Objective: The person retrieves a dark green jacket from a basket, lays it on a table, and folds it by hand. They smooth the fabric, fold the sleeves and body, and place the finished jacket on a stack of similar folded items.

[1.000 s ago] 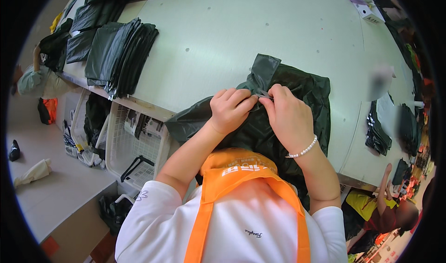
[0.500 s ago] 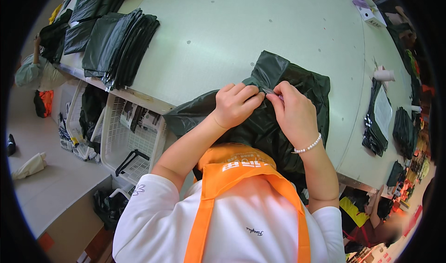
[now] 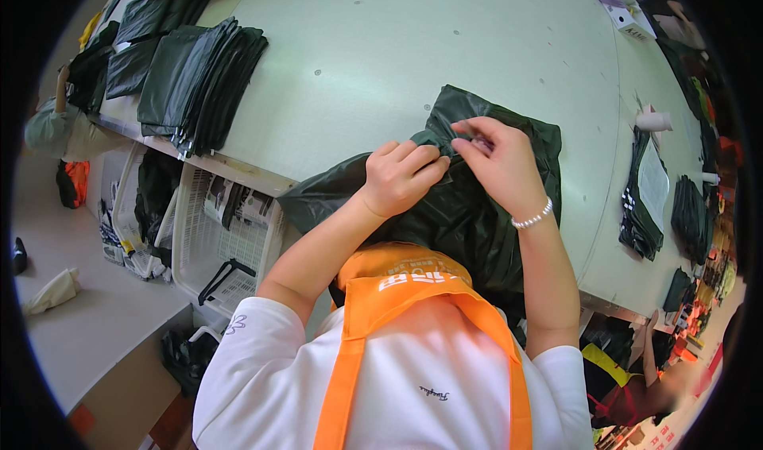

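A dark green plastic bag (image 3: 469, 220) lies bulging on the pale green table (image 3: 381, 61), right in front of me. My left hand (image 3: 400, 177) is closed on the bag's upper edge. My right hand (image 3: 497, 160), with a white bead bracelet on its wrist, pinches the same edge just beside it. Both hands meet at the bag's folded top flap. I wear a white shirt and an orange apron.
Stacks of folded dark green bags (image 3: 199, 77) lie at the table's left edge. More dark bags (image 3: 648, 204) and a white cup (image 3: 653, 121) sit at the right. White wire baskets (image 3: 214, 227) stand under the table. Other people work at far left (image 3: 56, 124) and bottom right (image 3: 636, 378).
My hands have stayed on the bag's top edge and shifted slightly. The right hand's fingers now pinch the flap from above, and the view has tilted a little.
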Demonstrator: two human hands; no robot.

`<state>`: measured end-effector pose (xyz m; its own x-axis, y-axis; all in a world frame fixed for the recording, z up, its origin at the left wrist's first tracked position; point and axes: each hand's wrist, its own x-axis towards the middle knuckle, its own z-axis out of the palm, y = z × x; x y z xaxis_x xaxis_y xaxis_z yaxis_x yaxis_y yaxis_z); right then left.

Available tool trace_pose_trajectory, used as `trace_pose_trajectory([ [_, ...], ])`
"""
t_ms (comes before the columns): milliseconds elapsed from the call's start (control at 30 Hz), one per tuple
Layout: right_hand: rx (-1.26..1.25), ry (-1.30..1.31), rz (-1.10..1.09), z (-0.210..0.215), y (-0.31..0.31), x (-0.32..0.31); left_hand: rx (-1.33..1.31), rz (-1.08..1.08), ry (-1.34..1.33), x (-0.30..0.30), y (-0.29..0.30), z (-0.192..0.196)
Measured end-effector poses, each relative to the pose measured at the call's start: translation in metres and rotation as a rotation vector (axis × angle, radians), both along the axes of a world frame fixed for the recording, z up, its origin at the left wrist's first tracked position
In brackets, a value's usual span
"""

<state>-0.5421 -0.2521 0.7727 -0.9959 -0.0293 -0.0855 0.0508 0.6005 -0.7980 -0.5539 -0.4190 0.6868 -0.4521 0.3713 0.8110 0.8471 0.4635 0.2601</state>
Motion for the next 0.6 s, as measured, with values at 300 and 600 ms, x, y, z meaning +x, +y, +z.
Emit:
trace_pose_trajectory([
  [300, 0.042, 0.054, -0.075, -0.030, 0.001, -0.002, 0.008, 0.006, -0.019, 0.002, -0.004, 0.003],
  [600, -0.067, -0.053, -0.584, -0.090, 0.121, 0.030, 0.211, 0.319, -0.255, -0.037, -0.019, -0.009],
])
